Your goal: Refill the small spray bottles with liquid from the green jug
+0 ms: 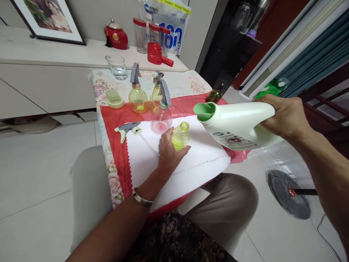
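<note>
My left hand (168, 150) is wrapped round a small yellow-green bottle (181, 136) that stands open, without a top, on a white cloth (196, 160). My right hand (286, 116) grips the base of a big white detergent jug (240, 123), tipped on its side, its green spout (204, 111) pointing left just above and right of the small bottle. A loose grey-and-green spray head (127, 128) lies on the cloth to the left.
Behind stand a pink spray bottle (162, 116), an orange spray bottle (137, 95), a yellow one (156, 91), a green lid (114, 98) and a glass jug (117, 67). A low table with a red cloth (114, 120) carries them. A fan base (289, 194) sits on the floor at right.
</note>
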Motion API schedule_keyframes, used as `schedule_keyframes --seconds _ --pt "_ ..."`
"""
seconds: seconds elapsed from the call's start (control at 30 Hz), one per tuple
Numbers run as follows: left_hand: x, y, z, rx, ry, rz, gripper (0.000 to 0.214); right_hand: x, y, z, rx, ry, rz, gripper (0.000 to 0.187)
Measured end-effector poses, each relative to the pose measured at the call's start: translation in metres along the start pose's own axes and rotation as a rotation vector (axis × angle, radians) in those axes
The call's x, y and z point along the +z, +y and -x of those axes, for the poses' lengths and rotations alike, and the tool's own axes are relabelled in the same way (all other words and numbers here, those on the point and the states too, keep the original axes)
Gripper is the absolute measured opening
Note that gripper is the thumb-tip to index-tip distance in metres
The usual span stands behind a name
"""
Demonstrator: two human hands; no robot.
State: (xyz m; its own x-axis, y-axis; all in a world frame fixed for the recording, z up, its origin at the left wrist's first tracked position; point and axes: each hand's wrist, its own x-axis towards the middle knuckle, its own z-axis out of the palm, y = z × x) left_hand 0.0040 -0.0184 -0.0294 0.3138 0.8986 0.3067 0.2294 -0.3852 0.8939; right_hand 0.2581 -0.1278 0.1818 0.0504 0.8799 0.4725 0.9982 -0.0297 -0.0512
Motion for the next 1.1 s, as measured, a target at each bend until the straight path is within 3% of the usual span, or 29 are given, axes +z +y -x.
schedule_keyframes --seconds 0.4,0.8,1.1 --pt "0.001 -0.002 -0.001 -0.001 0.0 0.015 0.084 0.012 0.005 -0.002 -0.043 0.033 -0.063 0.021" --pt "0.002 -0.006 0.0 0.028 0.018 0.005 0.085 0.003 0.017 0.001 -0.081 0.037 -0.035 0.02" --pt "0.003 -0.006 -0.001 0.029 0.018 -0.003 0.084 -0.001 0.012 0.005 -0.09 0.06 -0.042 0.02"
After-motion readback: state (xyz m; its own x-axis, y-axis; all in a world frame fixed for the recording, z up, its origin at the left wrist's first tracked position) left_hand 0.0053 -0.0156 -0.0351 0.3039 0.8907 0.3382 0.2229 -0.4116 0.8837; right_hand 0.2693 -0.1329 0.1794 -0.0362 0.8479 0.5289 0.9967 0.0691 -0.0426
